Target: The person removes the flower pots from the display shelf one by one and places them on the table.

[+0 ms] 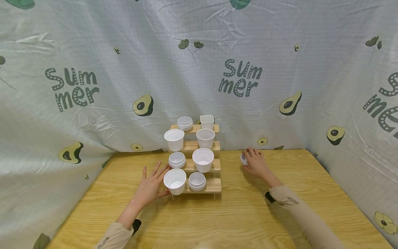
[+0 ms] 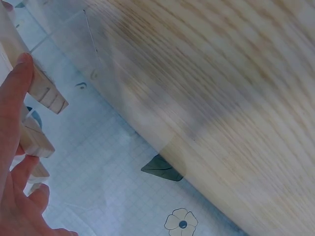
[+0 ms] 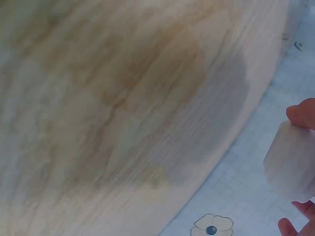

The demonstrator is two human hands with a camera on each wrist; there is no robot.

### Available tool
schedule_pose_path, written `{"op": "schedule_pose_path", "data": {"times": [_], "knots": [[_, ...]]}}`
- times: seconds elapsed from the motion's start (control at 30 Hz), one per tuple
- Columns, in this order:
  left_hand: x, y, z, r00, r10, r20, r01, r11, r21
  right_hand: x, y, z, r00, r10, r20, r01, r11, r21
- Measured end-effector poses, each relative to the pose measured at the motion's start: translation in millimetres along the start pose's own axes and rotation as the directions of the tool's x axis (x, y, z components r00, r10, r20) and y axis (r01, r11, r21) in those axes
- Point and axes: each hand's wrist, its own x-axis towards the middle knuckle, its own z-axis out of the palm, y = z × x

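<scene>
A tiered wooden rack (image 1: pixel 212 185) with clear supports stands on the table, small white pots on each of its steps. My left hand (image 1: pixel 150 188) is spread against the rack's left side. In the left wrist view its thumb (image 2: pixel 19 81) lies along the end of one wooden step (image 2: pixel 48 96), with the other fingers beside further steps. Off to the right of the rack, my right hand (image 1: pixel 257 165) grips a small round white pot (image 1: pixel 244 159) near the table's back edge. The right wrist view shows this white pot (image 3: pixel 293 162) between the thumb and fingers.
Pots sit in pairs on the steps: a square white pot (image 1: pixel 207 121) at the top right, a tapered white cup (image 1: pixel 175 181) at the bottom left, a low round pot (image 1: pixel 197 182) beside it. A printed curtain (image 1: pixel 174 62) hangs behind the wooden table (image 1: pixel 236 218).
</scene>
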Motion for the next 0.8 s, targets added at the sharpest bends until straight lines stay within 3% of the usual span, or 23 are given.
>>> {"op": "schedule_pose_path", "data": {"times": [0.33,0.63,0.8], "knots": [[-1.0,-2.7,1.9,1.0,-0.002,-0.007,0.002,0.999,-0.044,10,4,8,0.998,-0.002,0.065,0.003,1.0,-0.024],[0.9,-3.1,0.4,1.0,-0.001,-0.004,0.001,0.998,-0.059,12,8,15,1.0,-0.004,0.029,0.005,0.999,-0.045],[1.4,-2.6,0.1,1.0,0.0,0.003,0.001,0.998,-0.058,12,9,17,0.995,0.015,0.099,-0.011,0.999,-0.043]]}}
